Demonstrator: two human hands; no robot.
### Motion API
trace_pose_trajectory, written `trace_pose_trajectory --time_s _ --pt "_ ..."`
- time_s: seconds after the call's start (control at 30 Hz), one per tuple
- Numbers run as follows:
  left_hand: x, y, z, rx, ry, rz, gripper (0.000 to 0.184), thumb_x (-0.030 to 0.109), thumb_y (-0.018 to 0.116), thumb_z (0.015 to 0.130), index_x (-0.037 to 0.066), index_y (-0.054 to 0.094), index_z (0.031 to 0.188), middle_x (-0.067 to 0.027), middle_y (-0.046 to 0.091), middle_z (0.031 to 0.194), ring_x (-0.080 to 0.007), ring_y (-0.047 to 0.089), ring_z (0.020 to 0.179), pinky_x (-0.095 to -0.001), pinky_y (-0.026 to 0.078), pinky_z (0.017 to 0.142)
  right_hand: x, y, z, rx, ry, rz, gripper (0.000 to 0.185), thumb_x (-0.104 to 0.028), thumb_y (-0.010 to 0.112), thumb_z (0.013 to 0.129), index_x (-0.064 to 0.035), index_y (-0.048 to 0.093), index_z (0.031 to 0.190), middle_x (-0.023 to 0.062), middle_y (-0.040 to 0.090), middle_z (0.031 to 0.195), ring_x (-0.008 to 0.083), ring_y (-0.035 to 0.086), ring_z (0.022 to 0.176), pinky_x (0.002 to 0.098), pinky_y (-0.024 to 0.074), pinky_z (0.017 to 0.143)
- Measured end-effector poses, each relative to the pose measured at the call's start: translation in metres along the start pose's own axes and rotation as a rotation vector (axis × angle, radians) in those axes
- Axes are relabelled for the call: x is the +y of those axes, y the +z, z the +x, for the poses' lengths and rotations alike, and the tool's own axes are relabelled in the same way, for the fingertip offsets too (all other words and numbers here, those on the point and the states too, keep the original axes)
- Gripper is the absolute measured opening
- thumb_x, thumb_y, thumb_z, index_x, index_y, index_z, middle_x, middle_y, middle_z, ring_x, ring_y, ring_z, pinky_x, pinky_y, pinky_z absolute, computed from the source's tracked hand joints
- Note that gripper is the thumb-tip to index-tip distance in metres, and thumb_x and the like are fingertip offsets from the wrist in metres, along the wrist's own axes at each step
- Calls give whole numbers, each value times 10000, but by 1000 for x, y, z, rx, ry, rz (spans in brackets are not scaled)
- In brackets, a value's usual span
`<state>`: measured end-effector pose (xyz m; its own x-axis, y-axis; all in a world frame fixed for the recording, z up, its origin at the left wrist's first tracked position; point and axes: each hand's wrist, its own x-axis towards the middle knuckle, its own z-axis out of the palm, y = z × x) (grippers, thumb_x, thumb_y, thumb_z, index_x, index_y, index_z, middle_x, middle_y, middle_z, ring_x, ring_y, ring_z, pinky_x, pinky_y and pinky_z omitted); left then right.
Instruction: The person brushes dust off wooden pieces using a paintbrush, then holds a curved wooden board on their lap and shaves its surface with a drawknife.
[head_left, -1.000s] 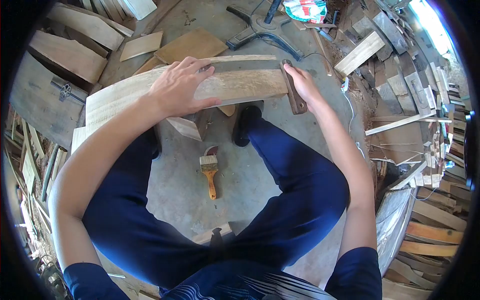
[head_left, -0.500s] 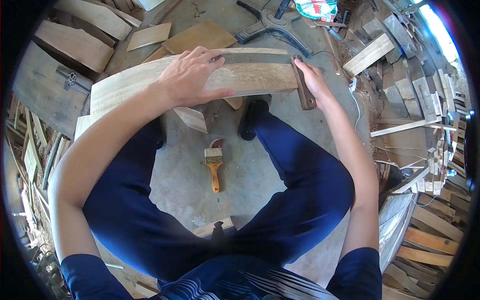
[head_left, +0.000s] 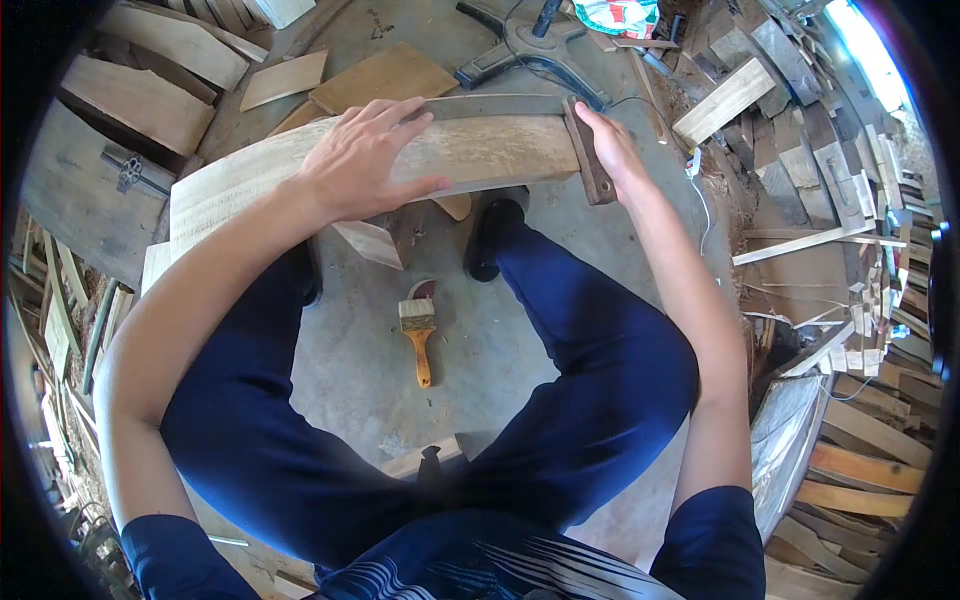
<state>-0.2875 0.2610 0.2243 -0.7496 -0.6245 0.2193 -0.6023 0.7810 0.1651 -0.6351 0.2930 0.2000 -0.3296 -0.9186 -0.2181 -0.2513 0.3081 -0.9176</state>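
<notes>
A thick, slightly curved pale wooden board (head_left: 490, 150) lies across the upper middle, above the legs. My left hand (head_left: 370, 165) spans it, fingers over the far side and thumb stretched along the near edge. My right hand (head_left: 612, 150) is closed round a dark wooden handle (head_left: 590, 160), which stands crosswise by the board's right end. From the handle's far end a long grey strip (head_left: 495, 105) runs left along the board's far side towards my left fingers. How the strip meets those fingers is hidden.
A brush (head_left: 418, 330) lies on the floor between the legs, beside a reddish disc piece. Wood blocks sit under the board. Beyond are flat panels (head_left: 385, 78) and a dark metal stand base (head_left: 530, 50). Wood scraps (head_left: 725, 100) and a white cable (head_left: 705, 205) lie right.
The handle in my right hand has shifted slightly away from me, and the board's right end sits a little farther up. Both hands keep their grips. The view swung right and back.
</notes>
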Motion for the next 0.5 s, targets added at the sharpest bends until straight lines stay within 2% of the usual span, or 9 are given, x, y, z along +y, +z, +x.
trace_pose_trajectory --time_s 0.1,0.2,0.3,0.37,0.47,0.5 --pt "-3 5 1 35 -11 49 896 718 571 895 -10 545 1417 -224 417 1553 -343 387 1448 -466 293 1208 4 2 6 5 -25 -4 579 -532 585 986 -30 664 1262 63 700 1061 129 643 921 304 499 786" --pt "-8 8 5 63 -24 73 914 722 568 895 -15 525 1434 -231 403 1563 -347 363 1468 -467 271 1219 3 1 7 -35 32 -8 608 -494 533 1013 10 615 1343 146 667 1289 204 623 1155 334 443 1010" --pt "-14 11 6 62 -46 14 922 718 569 897 -27 514 1438 -220 411 1561 -353 367 1465 -463 266 1221 7 2 15 -3 22 -5 581 -533 587 984 -25 658 1258 72 699 1083 135 653 912 305 509 785" --pt "-14 7 7 15 -56 -33 921 711 570 899 -36 512 1435 -215 423 1555 -356 374 1460 -458 265 1222 6 2 15 -4 9 -12 590 -532 586 985 -21 654 1271 77 698 1107 138 655 929 305 510 799" --pt "-13 4 6 -17 -58 -20 839 626 613 924 -18 499 1448 -179 436 1555 -347 395 1444 -459 301 1205 6 3 14 -1 -6 -28 607 -529 586 986 -18 639 1310 87 696 1151 143 656 964 305 509 828" --pt "-13 4 6 -13 -60 -37 855 642 605 919 -28 503 1441 -192 446 1543 -350 396 1443 -459 296 1207 7 2 15 0 -10 -35 615 -528 586 986 -18 632 1326 91 695 1166 145 656 978 306 509 840"
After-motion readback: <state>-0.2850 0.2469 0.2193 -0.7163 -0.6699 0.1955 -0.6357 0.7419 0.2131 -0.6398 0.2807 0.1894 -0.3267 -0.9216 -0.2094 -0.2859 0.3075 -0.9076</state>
